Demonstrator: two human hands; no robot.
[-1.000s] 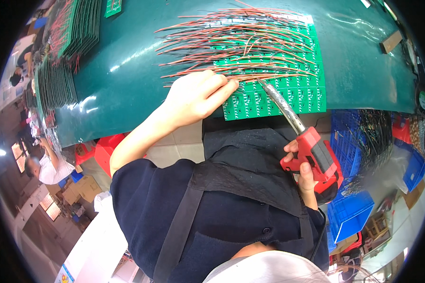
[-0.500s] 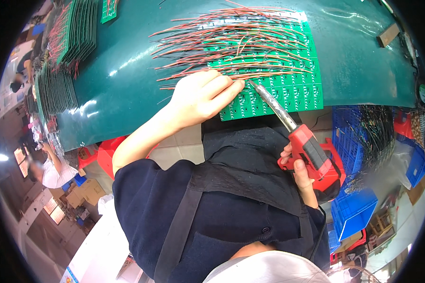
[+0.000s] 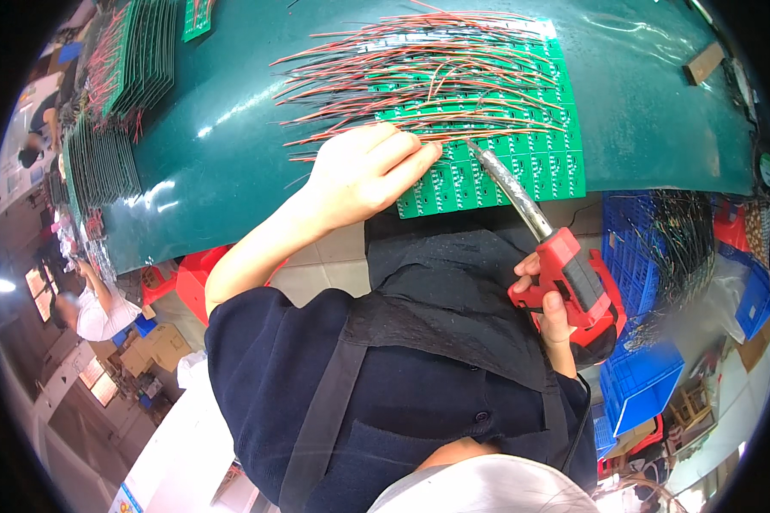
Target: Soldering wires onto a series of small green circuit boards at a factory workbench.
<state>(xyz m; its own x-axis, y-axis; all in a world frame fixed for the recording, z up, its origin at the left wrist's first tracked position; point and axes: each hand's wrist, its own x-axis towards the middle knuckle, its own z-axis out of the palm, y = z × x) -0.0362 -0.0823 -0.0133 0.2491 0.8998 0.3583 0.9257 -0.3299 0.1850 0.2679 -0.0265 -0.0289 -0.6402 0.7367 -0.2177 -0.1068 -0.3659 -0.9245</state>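
A green circuit board panel (image 3: 522,175) lies at the near edge of the table, with rows of red and black wires (image 3: 342,107) across it, their loose ends reaching left. My left hand (image 3: 364,171) rests over the panel's near left part, thumb and fingertips pinched together at the lowest wire row; the wire between them is mostly hidden. In my right hand (image 3: 552,308) is a red and black soldering gun (image 3: 569,278), gripped by its handle. Its metal barrel slants up and left, and the tip sits just right of my left fingertips, close to the panel's surface.
Stacks of wired green boards (image 3: 141,60) stand at the table's left end. A wooden block (image 3: 703,64) lies at the far right. Blue crates (image 3: 629,239) with dark wires are below the table's right side. Another person (image 3: 103,308) is at the far left.
The soldering gun in my right hand has shifted slightly right, its tip moving away from my left fingertips along the wire row. My left hand has barely moved.
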